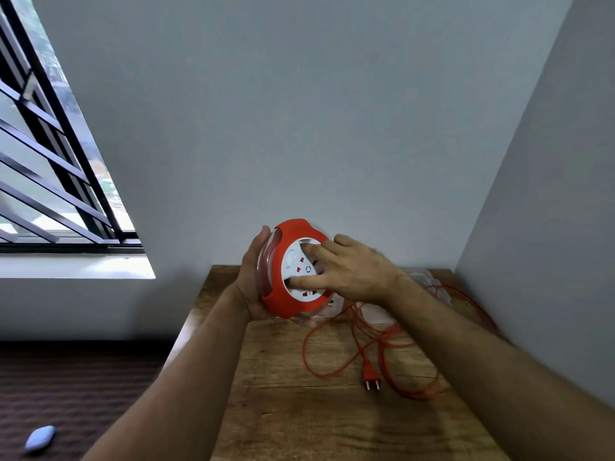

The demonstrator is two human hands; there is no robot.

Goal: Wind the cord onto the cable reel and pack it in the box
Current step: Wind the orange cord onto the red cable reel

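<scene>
Your left hand [253, 277] holds a round plastic cable reel [296, 271], red with a white face; below your grip, an orange cord [336, 371] lies on the brown wood-grain table [299, 410].

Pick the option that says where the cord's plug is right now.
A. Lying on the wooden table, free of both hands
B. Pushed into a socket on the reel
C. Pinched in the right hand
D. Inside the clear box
A: the plug lies prongs-down in the picture on the wooden table, while both hands are on the cable reel.
</scene>
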